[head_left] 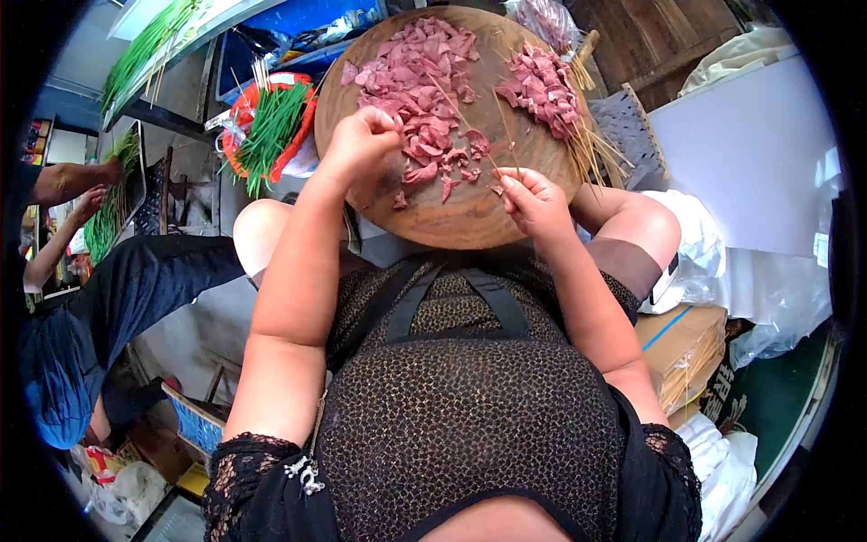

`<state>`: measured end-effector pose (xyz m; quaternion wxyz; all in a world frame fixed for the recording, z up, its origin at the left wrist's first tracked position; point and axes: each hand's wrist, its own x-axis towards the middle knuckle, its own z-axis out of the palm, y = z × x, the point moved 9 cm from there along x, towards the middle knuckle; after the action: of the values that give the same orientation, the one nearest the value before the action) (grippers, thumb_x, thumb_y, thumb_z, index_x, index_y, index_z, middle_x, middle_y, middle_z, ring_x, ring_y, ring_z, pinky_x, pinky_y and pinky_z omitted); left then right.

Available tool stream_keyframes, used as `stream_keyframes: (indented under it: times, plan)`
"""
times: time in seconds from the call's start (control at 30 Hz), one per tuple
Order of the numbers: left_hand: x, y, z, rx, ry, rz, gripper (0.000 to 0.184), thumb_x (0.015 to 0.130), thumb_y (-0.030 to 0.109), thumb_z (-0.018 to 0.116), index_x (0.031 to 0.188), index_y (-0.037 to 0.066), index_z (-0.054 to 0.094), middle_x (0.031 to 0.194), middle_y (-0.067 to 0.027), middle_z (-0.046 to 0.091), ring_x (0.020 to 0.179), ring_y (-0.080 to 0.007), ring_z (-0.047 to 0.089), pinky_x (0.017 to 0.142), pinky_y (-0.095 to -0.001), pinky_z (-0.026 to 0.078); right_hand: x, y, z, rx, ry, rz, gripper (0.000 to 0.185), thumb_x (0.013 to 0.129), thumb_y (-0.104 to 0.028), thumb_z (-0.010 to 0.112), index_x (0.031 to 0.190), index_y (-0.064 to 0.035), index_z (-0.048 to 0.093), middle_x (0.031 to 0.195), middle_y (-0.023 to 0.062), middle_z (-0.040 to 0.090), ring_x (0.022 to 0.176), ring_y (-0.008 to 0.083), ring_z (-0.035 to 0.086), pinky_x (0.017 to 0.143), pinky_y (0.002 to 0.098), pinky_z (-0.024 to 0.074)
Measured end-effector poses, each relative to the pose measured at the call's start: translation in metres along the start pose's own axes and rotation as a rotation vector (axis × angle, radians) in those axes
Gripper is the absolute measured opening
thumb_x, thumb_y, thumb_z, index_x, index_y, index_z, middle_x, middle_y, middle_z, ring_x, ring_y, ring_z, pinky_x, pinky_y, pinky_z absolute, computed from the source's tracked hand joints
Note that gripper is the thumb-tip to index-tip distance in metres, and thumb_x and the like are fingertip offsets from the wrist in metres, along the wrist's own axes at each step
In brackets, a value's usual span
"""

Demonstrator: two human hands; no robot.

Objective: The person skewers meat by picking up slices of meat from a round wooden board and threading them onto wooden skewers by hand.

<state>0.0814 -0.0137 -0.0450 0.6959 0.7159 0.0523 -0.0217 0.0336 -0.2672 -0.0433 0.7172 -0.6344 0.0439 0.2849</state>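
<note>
A round wooden board (470, 221) stands in front of me, with a loose pile of sliced raw meat (420, 86) on it. My left hand (363, 144) is at the left edge of this pile, its fingertips pinched together; whatever lies between them is hidden. Near the board's front right, my right hand (535, 200) is closed around a thin bamboo skewer (470, 126) that slants up to the left over the board. Small scraps of meat (448, 185) lie between the hands. Threaded meat skewers (546, 95) are stacked at the board's right, their bare ends pointing toward me.
Left of the board is a red basket (307, 113) holding green stalks (273, 126). Another person's hands (90, 200) work with greens at the far left. A blue crate (348, 32) stands behind. At right are a white panel (750, 149) and a cardboard box (682, 348).
</note>
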Motion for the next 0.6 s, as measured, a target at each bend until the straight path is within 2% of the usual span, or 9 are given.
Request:
stream_keyframes:
  times: [0.03,0.07,0.13,0.17,0.23,0.33,0.37,0.47,0.6]
  plan:
    - [-0.002,0.010,-0.002,-0.002,0.009,-0.087,0.020,0.071,-0.003,0.066,0.089,0.001,0.057,0.083,-0.0038,0.061,0.074,-0.0106,0.058,0.068,-0.0244,0.048,-0.002,0.000,0.001,-0.001,0.001,-0.001,0.024,0.088,-0.019,0.055,0.107,-0.0046,0.057,0.064,-0.0048,0.050,0.049,0.0012,0.038,0.044,0.0155,0.0278]
    - [0.004,0.010,-0.006,-0.104,0.041,-0.025,0.028,0.075,0.002,0.067,0.100,0.003,0.056,0.089,-0.0011,0.058,0.078,-0.0105,0.057,0.072,-0.0236,0.048,-0.004,-0.001,0.002,-0.003,0.001,-0.020,0.025,0.088,-0.019,0.055,0.108,-0.0047,0.057,0.064,-0.0048,0.050,0.049,0.0012,0.038,0.044,0.0155,0.0279]
    - [0.005,0.022,-0.006,-0.222,0.075,-0.024,0.030,0.076,0.002,0.067,0.105,0.002,0.057,0.089,-0.0009,0.059,0.080,-0.0117,0.059,0.074,-0.0238,0.048,-0.006,-0.003,0.003,-0.008,0.001,-0.046,0.025,0.088,-0.019,0.055,0.109,-0.0048,0.057,0.064,-0.0049,0.050,0.049,0.0013,0.038,0.044,0.0155,0.0280]
    - [0.006,0.024,-0.005,-0.222,0.073,-0.021,0.030,0.076,0.002,0.067,0.105,0.002,0.057,0.089,-0.0009,0.059,0.080,-0.0117,0.059,0.074,-0.0238,0.048,-0.006,-0.002,0.004,-0.008,-0.013,-0.050,0.026,0.088,-0.019,0.055,0.110,-0.0048,0.056,0.064,-0.0047,0.050,0.049,0.0013,0.039,0.044,0.0155,0.0285]
    - [0.009,0.019,-0.003,-0.435,0.085,-0.103,0.028,0.078,0.005,0.065,0.106,0.002,0.058,0.092,-0.0033,0.061,0.084,-0.0140,0.060,0.075,-0.0244,0.049,-0.005,0.002,0.005,-0.029,-0.033,-0.061,0.027,0.088,-0.019,0.056,0.111,-0.0050,0.056,0.064,-0.0047,0.050,0.050,0.0015,0.040,0.045,0.0153,0.0300]
    - [0.014,0.008,-0.003,-0.477,0.113,-0.204,0.023,0.081,0.009,0.063,0.102,0.002,0.059,0.096,-0.0066,0.063,0.085,-0.0166,0.062,0.075,-0.0266,0.050,-0.007,0.001,0.010,-0.027,-0.048,-0.052,0.026,0.087,-0.018,0.056,0.110,-0.0051,0.057,0.065,-0.0051,0.050,0.051,0.0016,0.040,0.045,0.0154,0.0306]
    - [0.013,0.006,-0.004,-0.439,0.113,-0.222,0.023,0.084,0.013,0.060,0.104,0.002,0.058,0.097,-0.0090,0.063,0.084,-0.0183,0.063,0.075,-0.0293,0.051,-0.009,-0.003,0.013,-0.047,-0.052,-0.045,0.026,0.088,-0.014,0.054,0.111,-0.0022,0.055,0.066,-0.0049,0.048,0.052,0.0010,0.038,0.046,0.0142,0.0292]
    - [0.017,0.002,0.002,-0.561,0.073,-0.223,0.023,0.085,0.014,0.058,0.105,0.002,0.057,0.096,-0.0088,0.064,0.083,-0.0190,0.063,0.076,-0.0317,0.052,-0.006,0.000,0.013,-0.061,-0.041,-0.038,0.026,0.088,-0.014,0.054,0.111,-0.0016,0.055,0.066,-0.0052,0.048,0.052,0.0010,0.038,0.046,0.0143,0.0290]
    - [0.018,0.005,0.005,-0.540,0.054,-0.236,0.023,0.086,0.014,0.056,0.106,0.002,0.056,0.095,-0.0095,0.064,0.083,-0.0198,0.063,0.075,-0.0329,0.053,-0.002,0.003,0.009,-0.085,-0.039,-0.030,0.025,0.087,-0.017,0.056,0.109,-0.0049,0.058,0.066,-0.0057,0.050,0.053,0.0017,0.042,0.046,0.0159,0.0322]
